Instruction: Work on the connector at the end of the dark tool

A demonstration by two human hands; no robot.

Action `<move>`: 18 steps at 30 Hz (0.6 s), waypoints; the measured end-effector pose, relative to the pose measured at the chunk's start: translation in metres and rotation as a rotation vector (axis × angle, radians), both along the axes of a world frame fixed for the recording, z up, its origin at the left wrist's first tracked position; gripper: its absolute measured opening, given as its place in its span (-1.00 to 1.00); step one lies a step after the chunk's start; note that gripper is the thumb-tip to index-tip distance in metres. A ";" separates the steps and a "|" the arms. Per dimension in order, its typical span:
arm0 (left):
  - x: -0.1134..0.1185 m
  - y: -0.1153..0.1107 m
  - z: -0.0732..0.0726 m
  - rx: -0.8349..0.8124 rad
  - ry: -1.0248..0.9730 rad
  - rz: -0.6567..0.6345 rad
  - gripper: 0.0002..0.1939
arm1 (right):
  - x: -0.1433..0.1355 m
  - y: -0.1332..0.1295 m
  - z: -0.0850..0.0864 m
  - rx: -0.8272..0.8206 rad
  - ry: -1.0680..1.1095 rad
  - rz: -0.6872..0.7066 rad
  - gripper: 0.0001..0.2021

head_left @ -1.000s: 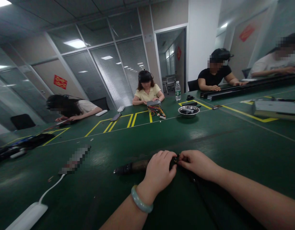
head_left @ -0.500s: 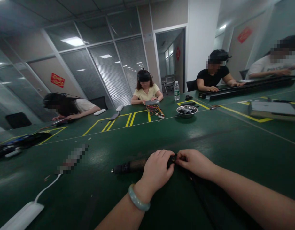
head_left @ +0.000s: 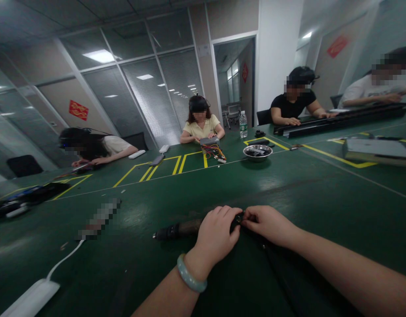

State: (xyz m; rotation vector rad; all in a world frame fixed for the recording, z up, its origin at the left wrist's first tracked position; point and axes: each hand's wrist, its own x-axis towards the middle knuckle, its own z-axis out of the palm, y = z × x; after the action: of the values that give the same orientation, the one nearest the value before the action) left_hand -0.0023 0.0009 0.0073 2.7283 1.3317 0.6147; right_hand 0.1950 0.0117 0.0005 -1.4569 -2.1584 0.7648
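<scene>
Circling the left wrist (head_left: 197,263) is 1 bangle (head_left: 188,277), a thick, smooth, rounded ring of pale blue-green, its surface glossy with small lighter flecks. On the elbow side of the bangle the left forearm (head_left: 172,291) is bare, and on the opposite side of it the left hand (head_left: 216,231) is bare too. To the right of the bangle, the right hand (head_left: 268,223) and right forearm (head_left: 341,259) are likewise bare where they show.

Beyond the dark tool (head_left: 186,229), open tabletop (head_left: 170,193) gives passage. A steel bowl (head_left: 258,158) blocks farther out; a black cable (head_left: 276,266) (nearer, rightward) too.
</scene>
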 end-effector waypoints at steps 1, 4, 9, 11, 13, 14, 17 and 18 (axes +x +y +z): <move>0.000 0.000 0.000 0.003 0.007 0.004 -0.61 | 0.000 0.000 0.000 0.003 -0.001 0.000 -0.84; 0.000 0.000 0.000 0.008 0.027 0.007 -0.61 | -0.001 -0.001 0.001 0.006 -0.008 -0.003 -0.84; 0.000 0.000 0.000 0.012 0.036 0.007 -0.66 | -0.001 0.000 0.001 -0.017 -0.009 -0.003 -0.83; 0.000 0.000 0.000 0.011 0.025 0.008 -0.73 | 0.000 0.000 0.001 -0.010 -0.007 -0.001 -0.84; 0.000 -0.001 0.000 0.005 0.006 0.003 -0.78 | 0.000 0.000 0.000 -0.007 -0.006 0.003 -0.84; 0.000 -0.001 0.000 0.000 0.000 -0.001 -0.79 | -0.001 0.000 0.000 -0.010 -0.006 0.004 -0.84; 0.000 -0.001 0.001 -0.008 -0.013 -0.004 -0.79 | 0.000 0.000 0.000 -0.012 -0.003 0.006 -0.83; 0.000 -0.001 0.001 -0.010 -0.014 -0.006 -0.79 | 0.000 0.000 0.000 -0.010 -0.001 0.007 -0.83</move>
State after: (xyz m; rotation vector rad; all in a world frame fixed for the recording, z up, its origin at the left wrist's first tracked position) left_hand -0.0027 -0.0001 0.0085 2.7139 1.3188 0.6235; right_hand 0.1946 0.0120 0.0003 -1.4564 -2.1645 0.7781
